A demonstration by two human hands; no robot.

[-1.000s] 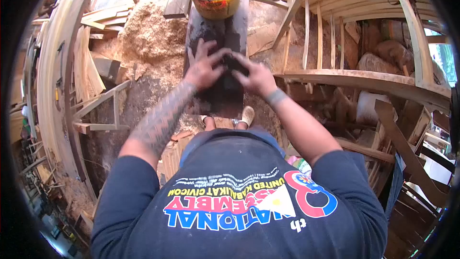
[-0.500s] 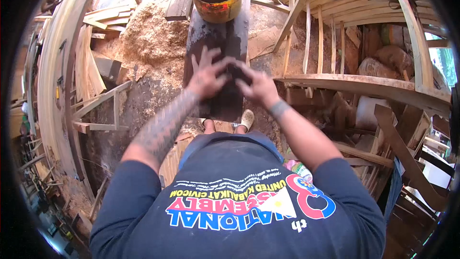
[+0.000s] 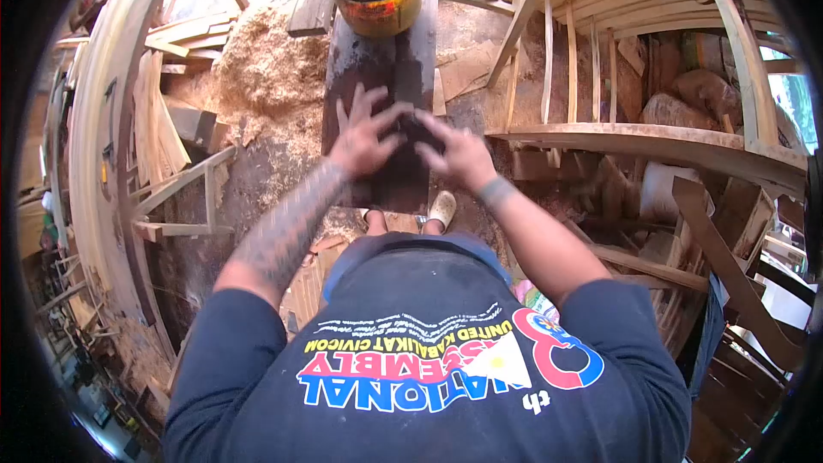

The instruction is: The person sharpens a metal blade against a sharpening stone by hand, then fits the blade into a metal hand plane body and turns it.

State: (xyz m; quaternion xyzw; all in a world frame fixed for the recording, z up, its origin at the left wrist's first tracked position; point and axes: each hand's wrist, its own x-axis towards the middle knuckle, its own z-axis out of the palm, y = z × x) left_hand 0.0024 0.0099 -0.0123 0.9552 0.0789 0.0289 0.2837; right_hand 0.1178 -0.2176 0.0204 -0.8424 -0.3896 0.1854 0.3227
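Note:
A dark wet board (image 3: pixel 377 184) lies lengthwise in front of me. Over its middle, my left hand (image 3: pixel 367 137) has several fingers spread, while its thumb and index finger reach toward a small dark item (image 3: pixel 416 130). My right hand (image 3: pixel 454 150) is on the item's other side, with fingers curved round its edge. The dark item blends with the board, so its shape is hard to make out. A yellow, stained round pot (image 3: pixel 377 4) with dark liquid inside stands on the far end of the board.
Sawdust (image 3: pixel 266 69) is heaped to the left of the board. Long planks (image 3: pixel 103 171) run along the left side. A curved wooden frame (image 3: pixel 634 139) with thin uprights stands on the right. My shoes (image 3: pixel 442 207) show below the board's near end.
Both hands stay close together over the board, with small shifts of position. The board and pot appear slightly further left in the view.

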